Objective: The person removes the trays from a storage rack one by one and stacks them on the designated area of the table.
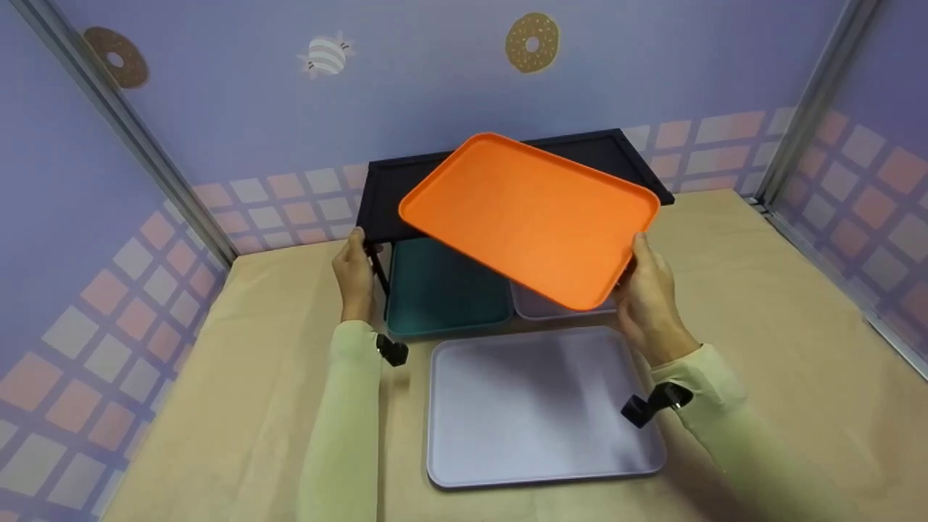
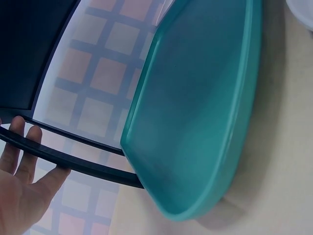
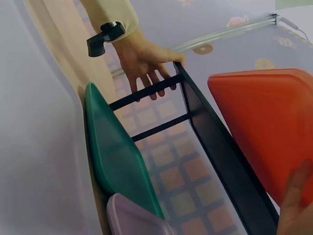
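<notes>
My right hand holds an orange tray by its near right corner, thumb on the upper face and fingers underneath. The tray is tilted in the air over a low black rack, hiding much of the rack's top. At the rack's left front corner, my left hand grips the frame, its thumb on the top edge and its fingers at the leg. Beneath the rack lie a green tray and, to its right, a pale purple tray, partly hidden by the orange one.
A light lavender tray lies on the beige-covered table in front of the rack. Behind the rack stands a purple wall with printed doughnuts and checks. Side walls with metal corner posts enclose the table.
</notes>
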Available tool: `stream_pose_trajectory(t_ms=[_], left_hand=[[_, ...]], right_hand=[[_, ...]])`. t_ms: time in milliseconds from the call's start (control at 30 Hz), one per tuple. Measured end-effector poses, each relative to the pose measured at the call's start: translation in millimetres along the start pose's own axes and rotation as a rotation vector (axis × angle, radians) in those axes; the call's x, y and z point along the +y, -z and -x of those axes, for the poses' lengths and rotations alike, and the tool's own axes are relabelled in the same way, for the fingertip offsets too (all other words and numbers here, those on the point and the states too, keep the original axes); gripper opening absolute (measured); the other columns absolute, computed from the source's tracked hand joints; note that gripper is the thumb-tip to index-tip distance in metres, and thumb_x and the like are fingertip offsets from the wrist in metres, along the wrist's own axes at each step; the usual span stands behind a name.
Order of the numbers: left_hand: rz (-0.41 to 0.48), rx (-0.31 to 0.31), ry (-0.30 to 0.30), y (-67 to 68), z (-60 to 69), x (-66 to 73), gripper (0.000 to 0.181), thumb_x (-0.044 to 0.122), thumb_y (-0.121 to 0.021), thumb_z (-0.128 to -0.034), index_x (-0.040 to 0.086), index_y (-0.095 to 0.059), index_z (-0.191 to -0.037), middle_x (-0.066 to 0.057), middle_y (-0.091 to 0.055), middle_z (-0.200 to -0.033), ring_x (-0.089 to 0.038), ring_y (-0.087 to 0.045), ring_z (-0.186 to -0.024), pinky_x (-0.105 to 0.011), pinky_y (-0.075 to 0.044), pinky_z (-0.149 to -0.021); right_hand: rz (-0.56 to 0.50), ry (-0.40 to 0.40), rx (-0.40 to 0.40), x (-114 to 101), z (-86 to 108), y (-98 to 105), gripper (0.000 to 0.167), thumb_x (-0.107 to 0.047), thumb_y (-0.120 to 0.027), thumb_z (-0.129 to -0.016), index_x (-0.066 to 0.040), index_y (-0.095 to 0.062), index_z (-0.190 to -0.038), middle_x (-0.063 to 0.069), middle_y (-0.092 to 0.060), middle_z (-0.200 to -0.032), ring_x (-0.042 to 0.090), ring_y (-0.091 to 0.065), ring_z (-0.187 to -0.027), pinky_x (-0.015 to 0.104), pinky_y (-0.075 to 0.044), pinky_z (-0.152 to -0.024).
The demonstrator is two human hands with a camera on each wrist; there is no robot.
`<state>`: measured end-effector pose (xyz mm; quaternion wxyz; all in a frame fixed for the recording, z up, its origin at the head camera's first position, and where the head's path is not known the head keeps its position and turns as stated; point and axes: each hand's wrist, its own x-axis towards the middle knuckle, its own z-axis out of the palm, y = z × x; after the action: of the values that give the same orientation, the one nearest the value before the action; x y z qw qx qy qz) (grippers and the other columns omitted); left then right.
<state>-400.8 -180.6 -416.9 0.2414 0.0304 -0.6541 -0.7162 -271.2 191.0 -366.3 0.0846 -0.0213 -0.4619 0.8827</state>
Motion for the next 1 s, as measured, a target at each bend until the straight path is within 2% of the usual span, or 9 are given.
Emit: stream_pose_trajectory(t_ms=[167, 267, 400, 500, 667, 767, 867, 900, 1000], left_hand=[[-0.015, -0.004, -0.004, 1.0, 0.5, -1.0, 0.06, 0.043, -0.05, -0.1028, -0.016, -0.06, -0.095, -0.026, -0.064, -0.099, -0.027, -0.052, -0.085, -0.041, -0.042, -0.079], [-0.001, -0.01, -0.001, 0.5, 0.4, -0.3, 0.059, 0.043, -0.051, -0.1026, -0.014, -0.06, -0.092, -0.026, -0.064, -0.1, -0.026, -0.053, -0.086, -0.041, -0.042, -0.081], [0.014, -0.007, 0.004, -0.6, -0.2, 0.5, 0.049, 0.044, -0.053, -0.1022, 0.001, -0.063, -0.081, -0.027, -0.064, -0.102, -0.02, -0.056, -0.087, -0.04, -0.043, -0.084], [0.01, -0.007, 0.006, -0.6, -0.2, 0.5, 0.046, 0.044, -0.052, -0.1024, 0.007, -0.064, -0.079, -0.028, -0.064, -0.102, -0.018, -0.056, -0.086, -0.04, -0.043, -0.084], [-0.025, -0.001, -0.023, -0.9, 0.1, -0.4, 0.052, 0.042, -0.051, -0.1035, -0.004, -0.062, -0.082, -0.025, -0.063, -0.091, -0.022, -0.05, -0.072, -0.04, -0.042, -0.076], [-0.038, 0.005, -0.035, -1.1, 0.1, -0.7, 0.053, 0.042, -0.05, -0.104, -0.005, -0.061, -0.081, -0.018, -0.064, -0.086, -0.026, -0.046, -0.067, -0.04, -0.041, -0.071], [-0.024, 0.009, -0.034, -1.7, 0.3, -0.8, 0.056, 0.042, -0.051, -0.1038, -0.009, -0.06, -0.084, -0.022, -0.066, -0.092, -0.03, -0.05, -0.075, -0.039, -0.041, -0.073], [-0.024, 0.01, -0.032, -1.6, 0.3, -1.0, 0.055, 0.043, -0.051, -0.1038, -0.008, -0.06, -0.083, -0.019, -0.066, -0.091, -0.032, -0.05, -0.077, -0.039, -0.041, -0.074], [-0.007, 0.006, -0.029, -1.7, 0.7, -1.2, 0.059, 0.042, -0.051, -0.104, -0.014, -0.058, -0.089, -0.032, -0.064, -0.1, -0.037, -0.052, -0.085, -0.041, -0.041, -0.077]], right_hand=[[0.018, -0.014, 0.005, -3, 3.4, 10, 0.05, -0.04, -0.034, -0.111, -0.006, -0.035, -0.147, 0.006, -0.052, -0.128, 0.018, -0.057, -0.113, 0.029, -0.052, -0.093], [0.019, -0.038, 0.019, -5, 6.3, 16, 0.055, -0.042, -0.037, -0.11, -0.006, -0.034, -0.152, 0.004, -0.052, -0.133, 0.017, -0.055, -0.119, 0.028, -0.049, -0.097], [-0.02, -0.06, 0.004, -8, 10.6, 23, 0.061, -0.043, -0.039, -0.109, -0.009, -0.028, -0.158, 0.0, -0.048, -0.142, 0.015, -0.049, -0.131, 0.027, -0.044, -0.105], [-0.056, -0.051, -0.034, -8, 13.5, 28, 0.061, -0.041, -0.038, -0.109, -0.01, -0.023, -0.16, 0.001, -0.044, -0.146, 0.014, -0.048, -0.132, 0.028, -0.044, -0.106], [-0.066, -0.043, -0.068, -8, 17.7, 36, 0.06, -0.039, -0.038, -0.11, -0.009, -0.023, -0.159, 0.002, -0.046, -0.141, 0.014, -0.054, -0.124, 0.027, -0.049, -0.1], [-0.044, -0.05, -0.078, -8, 20.8, 39, 0.062, -0.04, -0.038, -0.11, -0.009, -0.021, -0.16, 0.003, -0.046, -0.14, 0.014, -0.056, -0.123, 0.027, -0.05, -0.1], [-0.021, -0.056, -0.085, -8, 23.7, 42, 0.063, -0.041, -0.038, -0.11, -0.009, -0.019, -0.161, 0.003, -0.046, -0.14, 0.014, -0.056, -0.123, 0.027, -0.05, -0.1], [-0.018, -0.06, -0.086, -9, 24.4, 42, 0.063, -0.041, -0.038, -0.11, -0.009, -0.019, -0.161, 0.003, -0.046, -0.14, 0.014, -0.056, -0.122, 0.027, -0.05, -0.1], [0.003, -0.071, -0.083, -10, 26.8, 44, 0.062, -0.042, -0.038, -0.109, -0.008, -0.021, -0.158, 0.002, -0.049, -0.135, 0.013, -0.058, -0.118, 0.026, -0.051, -0.098]])
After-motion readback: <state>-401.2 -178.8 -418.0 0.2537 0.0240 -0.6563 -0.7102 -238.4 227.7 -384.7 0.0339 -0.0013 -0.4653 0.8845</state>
